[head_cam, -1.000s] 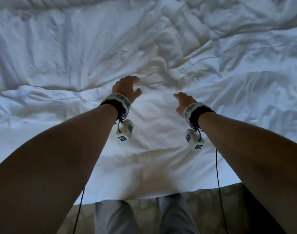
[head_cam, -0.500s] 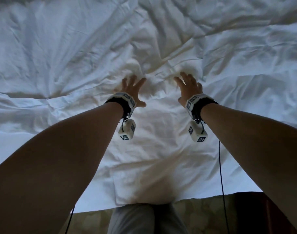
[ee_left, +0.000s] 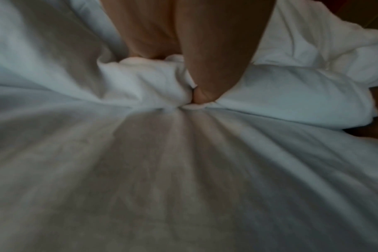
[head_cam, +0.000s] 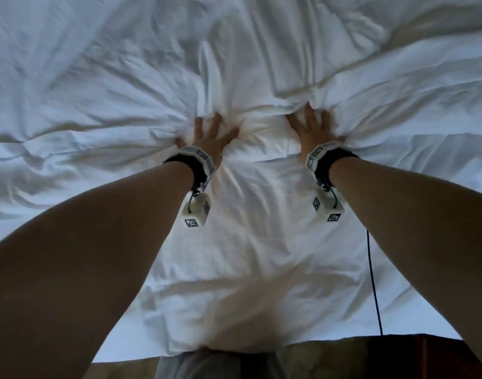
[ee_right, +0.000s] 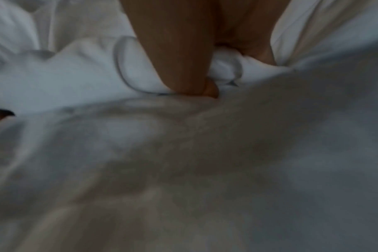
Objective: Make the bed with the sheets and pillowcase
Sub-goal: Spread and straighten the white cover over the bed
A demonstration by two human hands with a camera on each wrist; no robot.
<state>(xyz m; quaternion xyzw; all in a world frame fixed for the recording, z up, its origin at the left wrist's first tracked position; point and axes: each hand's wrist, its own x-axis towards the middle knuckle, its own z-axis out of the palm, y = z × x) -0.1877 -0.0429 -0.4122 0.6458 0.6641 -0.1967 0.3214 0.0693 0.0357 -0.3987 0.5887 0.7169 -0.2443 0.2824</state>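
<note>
A crumpled white sheet covers the whole bed. Both arms reach far across it. My left hand lies with spread fingers sunk into a gathered ridge of fabric. My right hand does the same a little to the right. In the left wrist view the left hand pinches a bunch of sheet between thumb and fingers. In the right wrist view the right hand holds a bunched fold the same way. The fingertips are hidden in the folds.
The near edge of the bed runs along the bottom, with patterned carpet below it. My grey-trousered legs press against that edge. A thin black cable hangs from the right wrist.
Both hands moved farther across the bed, came down from above the sheet onto it, and closed on fabric, drawing up folds around them.
</note>
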